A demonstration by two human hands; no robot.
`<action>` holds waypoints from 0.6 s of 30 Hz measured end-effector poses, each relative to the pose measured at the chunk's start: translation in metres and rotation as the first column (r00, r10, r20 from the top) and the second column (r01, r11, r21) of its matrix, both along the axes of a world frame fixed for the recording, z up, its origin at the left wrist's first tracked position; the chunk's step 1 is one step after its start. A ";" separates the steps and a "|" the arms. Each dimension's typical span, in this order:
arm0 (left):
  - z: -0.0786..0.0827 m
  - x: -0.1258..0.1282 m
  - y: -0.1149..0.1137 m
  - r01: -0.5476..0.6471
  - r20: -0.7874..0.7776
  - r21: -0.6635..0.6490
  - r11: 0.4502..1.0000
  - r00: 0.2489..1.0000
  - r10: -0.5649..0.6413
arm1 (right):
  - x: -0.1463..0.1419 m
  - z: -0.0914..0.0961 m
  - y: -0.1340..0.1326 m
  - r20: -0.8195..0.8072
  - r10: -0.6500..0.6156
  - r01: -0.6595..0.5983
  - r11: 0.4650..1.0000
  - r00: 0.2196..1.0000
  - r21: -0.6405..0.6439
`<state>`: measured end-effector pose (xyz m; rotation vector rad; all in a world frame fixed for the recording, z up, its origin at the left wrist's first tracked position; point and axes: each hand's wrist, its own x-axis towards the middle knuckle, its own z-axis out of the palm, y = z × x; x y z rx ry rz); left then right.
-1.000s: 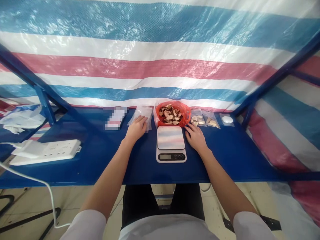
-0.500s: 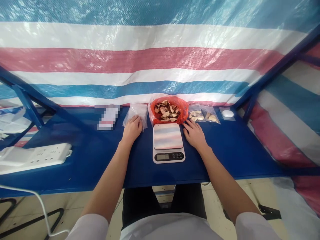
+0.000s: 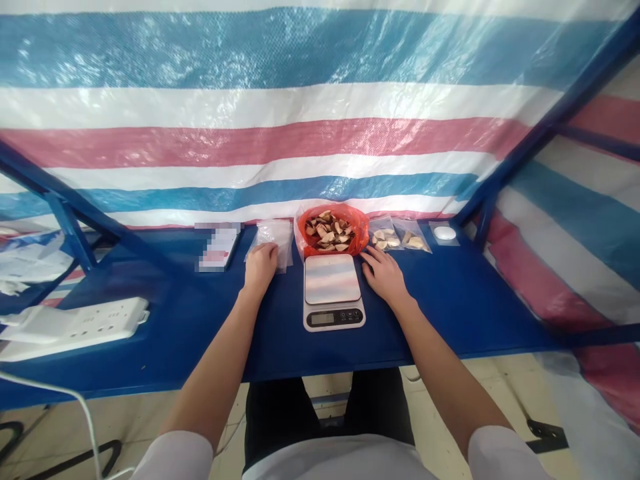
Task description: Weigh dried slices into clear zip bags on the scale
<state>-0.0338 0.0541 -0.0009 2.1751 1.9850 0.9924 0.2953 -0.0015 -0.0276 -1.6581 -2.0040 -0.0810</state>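
A small white kitchen scale [image 3: 333, 292] stands on the blue table [image 3: 450, 300] between my hands. Behind it sits a red bag [image 3: 330, 231] full of brown dried pieces. My left hand [image 3: 260, 265] lies flat, fingers stretched out, on the near edge of a stack of clear empty bags [image 3: 273, 235]. My right hand [image 3: 383, 273] rests flat on the table right of the scale, fingers apart, fingertips near two filled clear bags [image 3: 397, 238]. Neither hand holds anything.
A white power strip [image 3: 75, 321] with its cable lies at the table's left end. A blurred-out small packet [image 3: 217, 245] lies left of the empty bags. A small white round item in a bag [image 3: 445, 233] lies at the far right. Blue frame bars and a striped tarp stand behind.
The camera has shifted slightly. My left hand has drawn back a little along the clear bags; my right hand stays flat beside the scale.
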 end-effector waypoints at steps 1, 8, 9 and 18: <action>0.004 0.000 -0.001 -0.023 0.029 0.008 1.000 0.999 0.023 | 0.001 0.001 -0.001 -0.010 0.000 0.001 1.000 1.000 0.023; 0.044 -0.002 -0.013 -0.080 0.215 0.128 0.989 0.975 0.051 | 0.005 0.021 -0.009 -0.069 0.022 -0.015 0.994 0.997 0.107; 0.050 -0.002 -0.017 -0.087 0.254 0.135 0.987 0.966 0.051 | 0.003 0.026 -0.011 -0.082 0.027 -0.018 0.994 0.996 0.107; 0.079 0.019 -0.052 0.124 0.831 0.110 0.986 0.532 -0.160 | -0.044 0.079 -0.019 -0.313 0.175 -0.170 0.985 0.934 0.043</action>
